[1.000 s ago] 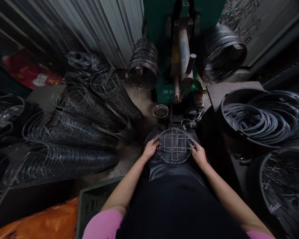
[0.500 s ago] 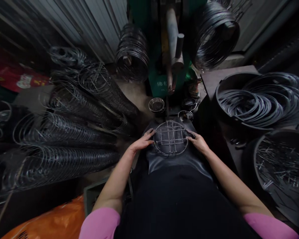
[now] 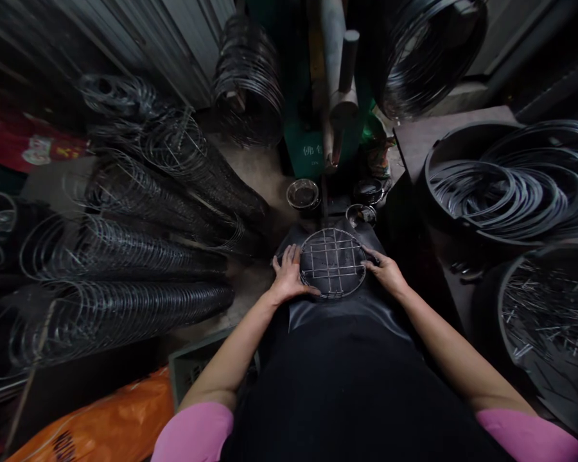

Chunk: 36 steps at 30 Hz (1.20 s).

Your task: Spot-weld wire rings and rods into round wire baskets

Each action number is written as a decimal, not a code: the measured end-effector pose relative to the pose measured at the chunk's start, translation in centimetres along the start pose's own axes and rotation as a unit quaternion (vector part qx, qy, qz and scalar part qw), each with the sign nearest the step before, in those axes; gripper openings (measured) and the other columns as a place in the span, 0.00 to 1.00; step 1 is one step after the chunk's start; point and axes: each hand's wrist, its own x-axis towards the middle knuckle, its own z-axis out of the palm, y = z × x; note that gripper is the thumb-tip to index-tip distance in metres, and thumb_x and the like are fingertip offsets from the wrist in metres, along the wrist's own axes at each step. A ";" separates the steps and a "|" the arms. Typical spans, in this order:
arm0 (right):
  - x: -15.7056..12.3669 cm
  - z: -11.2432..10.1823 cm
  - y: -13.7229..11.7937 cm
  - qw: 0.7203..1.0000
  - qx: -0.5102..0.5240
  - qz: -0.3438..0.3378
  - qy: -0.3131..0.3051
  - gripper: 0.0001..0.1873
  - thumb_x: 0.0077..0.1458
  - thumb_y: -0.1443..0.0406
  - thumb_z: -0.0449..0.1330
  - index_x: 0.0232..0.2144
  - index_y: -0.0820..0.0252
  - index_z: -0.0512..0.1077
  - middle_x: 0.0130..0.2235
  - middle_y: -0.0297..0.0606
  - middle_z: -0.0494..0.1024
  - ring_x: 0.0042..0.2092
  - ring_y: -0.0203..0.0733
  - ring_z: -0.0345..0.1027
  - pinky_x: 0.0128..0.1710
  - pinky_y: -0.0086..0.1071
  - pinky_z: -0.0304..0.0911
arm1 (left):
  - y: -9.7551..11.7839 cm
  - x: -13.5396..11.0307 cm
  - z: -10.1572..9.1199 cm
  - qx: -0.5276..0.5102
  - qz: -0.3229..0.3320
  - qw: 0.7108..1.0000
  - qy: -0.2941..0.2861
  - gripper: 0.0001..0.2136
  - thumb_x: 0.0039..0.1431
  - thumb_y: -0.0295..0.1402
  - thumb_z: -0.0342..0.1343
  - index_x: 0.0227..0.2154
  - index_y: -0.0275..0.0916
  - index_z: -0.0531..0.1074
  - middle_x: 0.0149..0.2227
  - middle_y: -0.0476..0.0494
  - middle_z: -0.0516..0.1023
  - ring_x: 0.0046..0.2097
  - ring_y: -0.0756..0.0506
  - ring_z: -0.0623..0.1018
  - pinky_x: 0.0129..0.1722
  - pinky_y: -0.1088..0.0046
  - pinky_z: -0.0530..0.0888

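Note:
A round wire rack with crossed bars lies flat on my dark apron, over my lap. My left hand rests at its left rim, fingers spread and thumb under the lower edge. My right hand grips its right rim. Just beyond the rack stands a green machine with a grey vertical rod.
Rows of stacked wire racks lie on the left. Coils of wire hang beside the machine. A black tub of wire rings and a tub of short rods stand on the right. Small round dishes sit near the machine. An orange bag lies lower left.
The view has shifted slightly forward. My left hand has moved from the rack's upper left rim down to its lower left, fingers now spread flat. The right hand keeps its hold.

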 end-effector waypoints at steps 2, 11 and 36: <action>0.0 0.2 0.3 1.000 -0.024 -0.009 0.009 0.25 0.44 0.64 0.62 0.48 0.57 0.71 0.49 0.38 0.74 0.52 0.47 0.65 0.56 0.41 0.54 | 0.0 0.0 0.2 0.008 0.005 1.000 0.005 0.63 0.20 0.55 0.66 0.61 0.36 0.40 0.63 0.24 0.42 0.63 0.27 0.42 0.55 0.42 0.30; 0.4 -0.2 0.2 0.999 -0.021 -0.009 0.029 0.22 0.44 0.61 0.61 0.44 0.57 0.73 0.45 0.39 0.76 0.48 0.47 0.68 0.52 0.41 0.59 | 0.0 0.1 0.3 -0.025 -0.020 0.999 -0.008 0.63 0.23 0.51 0.67 0.61 0.37 0.36 0.63 0.23 0.40 0.64 0.28 0.40 0.55 0.40 0.31; 5.2 2.0 0.9 0.983 0.032 -0.082 0.163 0.25 0.49 0.47 0.51 0.32 0.60 0.75 0.36 0.45 0.78 0.40 0.49 0.71 0.40 0.37 0.65 | 2.1 22.6 -14.6 0.049 -0.087 0.928 0.359 0.36 0.47 0.39 0.61 0.57 0.30 0.54 0.54 0.25 0.63 0.57 0.31 0.60 0.55 0.48 0.55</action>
